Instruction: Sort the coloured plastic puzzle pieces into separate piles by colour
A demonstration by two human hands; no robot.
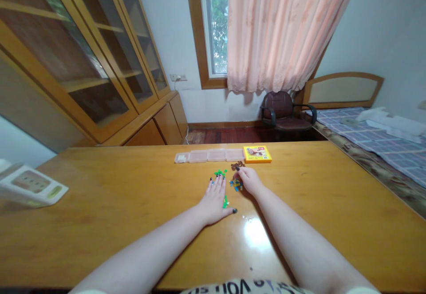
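Glossy table [133,187] bears blue-and-yellow pieces [237,184], likely light, best edge-pinched, beside my right hand [250,180], grip unclear, left hand [214,198] spread

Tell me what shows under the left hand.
Small green pieces show in the gap between thumb and index finger of the left hand, and a bit of blue among the fingers. Whatever might be directly beneath the palm is covered and cannot be seen.
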